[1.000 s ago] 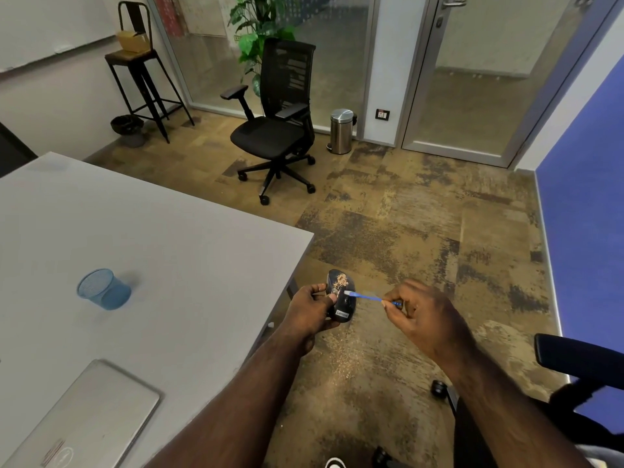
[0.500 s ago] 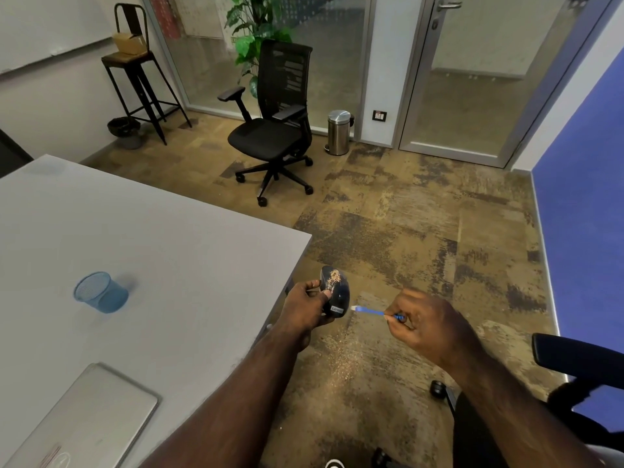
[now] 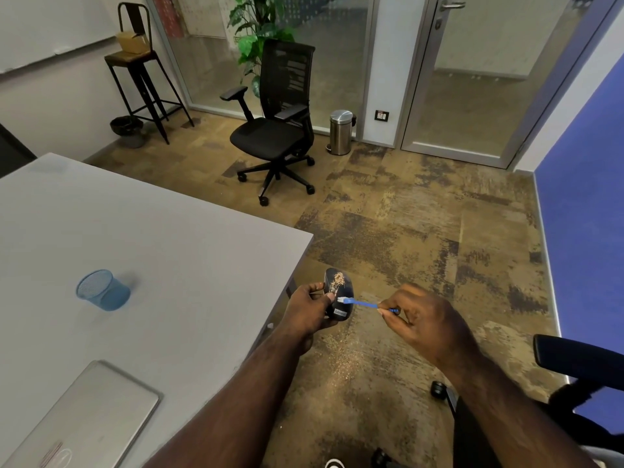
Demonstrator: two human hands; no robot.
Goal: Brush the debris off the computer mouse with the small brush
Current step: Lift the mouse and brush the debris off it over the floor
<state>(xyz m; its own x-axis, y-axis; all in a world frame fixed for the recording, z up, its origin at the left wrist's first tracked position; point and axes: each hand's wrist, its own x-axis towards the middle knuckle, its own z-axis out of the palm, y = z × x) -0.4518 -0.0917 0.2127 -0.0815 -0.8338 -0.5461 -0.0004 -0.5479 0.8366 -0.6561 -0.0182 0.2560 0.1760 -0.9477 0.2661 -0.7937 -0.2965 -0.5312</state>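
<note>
Black and glossy, the computer mouse (image 3: 338, 293) is held off the edge of the grey table (image 3: 162, 251), out over the brown patterned carpet (image 3: 405, 238). The left hand (image 3: 309, 307) grips it from the left side, fingers (image 3: 312, 288) curled round its edge and closed on it, with the thumb lying against its near left side; the mouse stands tilted, top face toward the camera, a small white label at its lower end. A patch of tan debris (image 3: 338, 281) sits on the upper half of that face, above the thumb. The right hand (image 3: 422, 319) pinches the small brush (image 3: 363, 303), a thin blue stick, its fingers (image 3: 385, 307) pressed together on the handle's far right end. The brush runs nearly level from that hand to the mouse, and its pale tip touches the mouse's face just below the debris patch, beside the left thumb. The two hands are near each other but apart, joined only by the brush. More tan specks lie scattered on the carpet below the mouse. On the table, well to the left, stand a blue mesh cup (image 3: 103, 290) and a closed silver laptop (image 3: 84, 417) at the near corner. A black office chair (image 3: 277, 130) stands farther off by the glass wall.
</note>
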